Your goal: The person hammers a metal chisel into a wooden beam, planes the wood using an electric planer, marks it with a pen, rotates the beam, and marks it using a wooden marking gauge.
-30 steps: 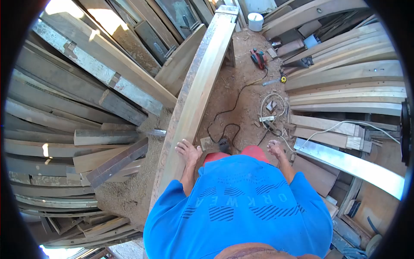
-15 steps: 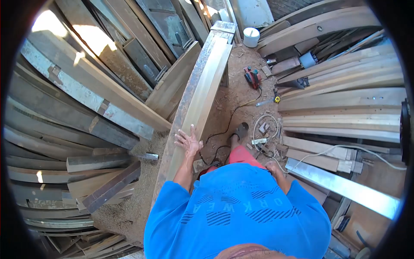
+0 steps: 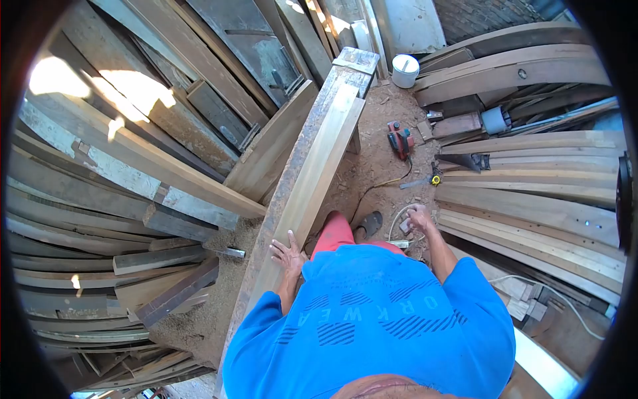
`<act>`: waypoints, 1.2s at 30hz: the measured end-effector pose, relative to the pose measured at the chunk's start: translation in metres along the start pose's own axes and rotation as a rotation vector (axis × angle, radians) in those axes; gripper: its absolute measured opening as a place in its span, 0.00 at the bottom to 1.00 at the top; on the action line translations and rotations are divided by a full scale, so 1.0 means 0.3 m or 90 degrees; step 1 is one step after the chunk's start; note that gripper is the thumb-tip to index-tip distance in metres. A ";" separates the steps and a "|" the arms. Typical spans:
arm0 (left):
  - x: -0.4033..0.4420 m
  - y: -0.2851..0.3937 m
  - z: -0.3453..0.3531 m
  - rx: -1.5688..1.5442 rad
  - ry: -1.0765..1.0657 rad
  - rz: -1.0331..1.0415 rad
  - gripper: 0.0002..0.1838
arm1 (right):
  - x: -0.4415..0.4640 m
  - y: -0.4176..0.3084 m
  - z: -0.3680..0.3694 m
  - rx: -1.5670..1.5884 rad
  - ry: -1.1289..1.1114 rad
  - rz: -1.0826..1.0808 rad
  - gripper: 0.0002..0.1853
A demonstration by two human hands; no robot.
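Observation:
My left hand point(image 3: 289, 256) lies flat with its fingers spread on a long light wooden plank point(image 3: 318, 159). The plank rests lengthwise along a narrow, worn wooden bench point(image 3: 342, 73). Out to my other side, my right hand point(image 3: 419, 218) hangs in the air above the floor, fingers loosely bent and apart, with nothing visible in it. Beneath it on the ground a pale cable point(image 3: 397, 223) is looped. Further ahead on the floor sits a red and black electric planer point(image 3: 400, 141) with a dark cord.
A yellow tape measure point(image 3: 436, 180) and a handsaw point(image 3: 465, 160) lie near stacked boards point(image 3: 531, 193) on the right. A white bucket point(image 3: 405, 70) stands by the bench's far end. Timber point(image 3: 86, 226) crowds the left, beside sawdust point(image 3: 232, 272). My sandalled foot point(image 3: 369, 225) is on the floor.
My right hand has risen from beside my body and reached forward and outward. My left hand has slid slightly back toward me along the plank. The view has shifted, and my legs have moved.

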State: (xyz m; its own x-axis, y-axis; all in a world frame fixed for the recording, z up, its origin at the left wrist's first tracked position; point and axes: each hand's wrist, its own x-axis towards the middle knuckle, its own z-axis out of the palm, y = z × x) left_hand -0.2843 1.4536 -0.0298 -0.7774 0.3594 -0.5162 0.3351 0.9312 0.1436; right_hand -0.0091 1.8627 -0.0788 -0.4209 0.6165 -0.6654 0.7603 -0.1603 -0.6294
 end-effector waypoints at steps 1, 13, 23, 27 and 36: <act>0.010 0.030 0.011 -0.022 0.022 0.002 0.60 | 0.007 -0.063 -0.003 0.022 -0.005 0.001 0.12; 0.672 0.739 -0.196 0.018 0.076 0.259 0.62 | 0.266 -0.355 -0.072 -0.091 -0.089 -0.087 0.21; 1.037 1.169 -0.380 -0.001 -0.025 0.246 0.69 | 0.523 -0.405 -0.419 0.013 0.095 0.027 0.17; 1.029 1.190 -0.415 -0.014 -0.070 0.211 0.68 | 0.565 -0.564 -0.439 -0.015 0.062 0.002 0.15; 1.075 1.151 -0.423 -0.020 -0.060 0.170 0.68 | 0.820 -0.733 -0.588 -0.098 -0.092 -0.008 0.15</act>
State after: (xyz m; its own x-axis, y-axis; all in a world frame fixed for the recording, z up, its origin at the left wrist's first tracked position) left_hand -0.4868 1.8987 -0.0395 -0.6108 0.5860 -0.5325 0.5029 0.8065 0.3108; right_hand -0.1926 2.1854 -0.0332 -0.4888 0.4984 -0.7160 0.8166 -0.0274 -0.5765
